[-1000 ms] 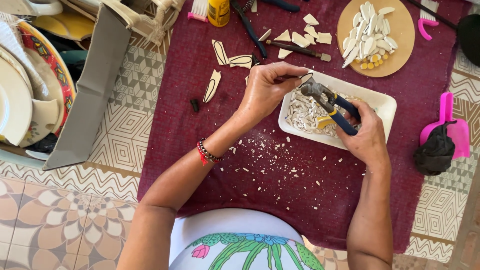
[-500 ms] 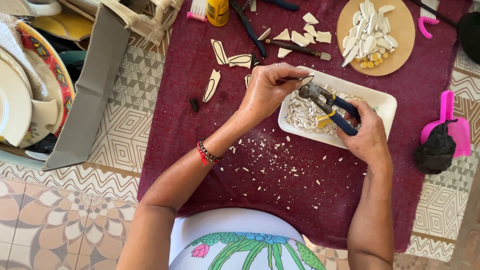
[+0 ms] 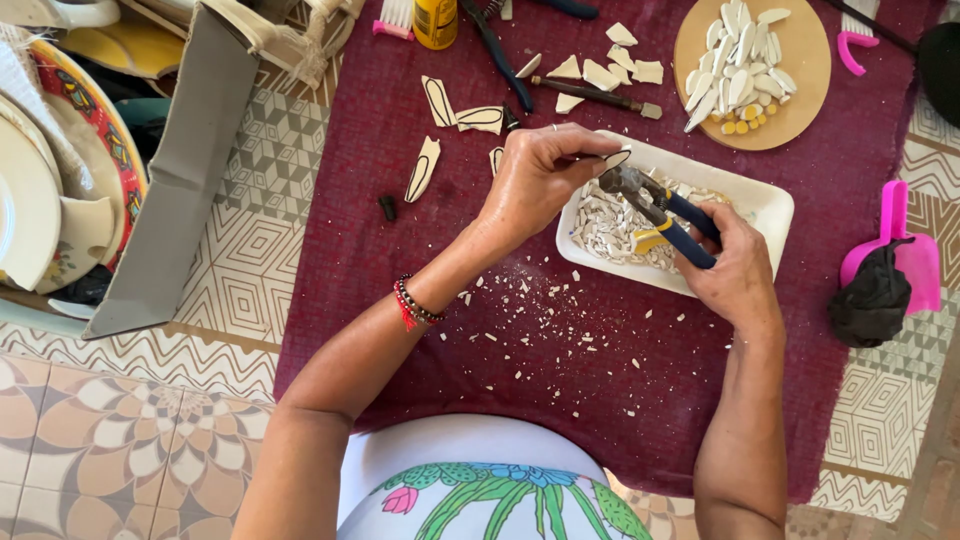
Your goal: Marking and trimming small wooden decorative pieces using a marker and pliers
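Observation:
My left hand (image 3: 540,180) pinches a small white ceramic shard (image 3: 615,158) over the left end of a white rectangular tray (image 3: 770,205) holding several chips. My right hand (image 3: 735,270) grips blue-and-yellow-handled nippers (image 3: 660,215), whose metal jaws meet the shard's edge. Both hands hover above the tray on a maroon cloth (image 3: 560,400) strewn with white crumbs.
Curved shards (image 3: 435,120) lie left of the tray. A round wooden board (image 3: 800,100) with cut white pieces sits at the back right. Pliers, a yellow bottle (image 3: 435,20), a pink dustpan (image 3: 900,245) with a black cloth, and a box of plates (image 3: 60,170) surround the cloth.
Both hands stay over the tray; the nippers and shard shift only slightly.

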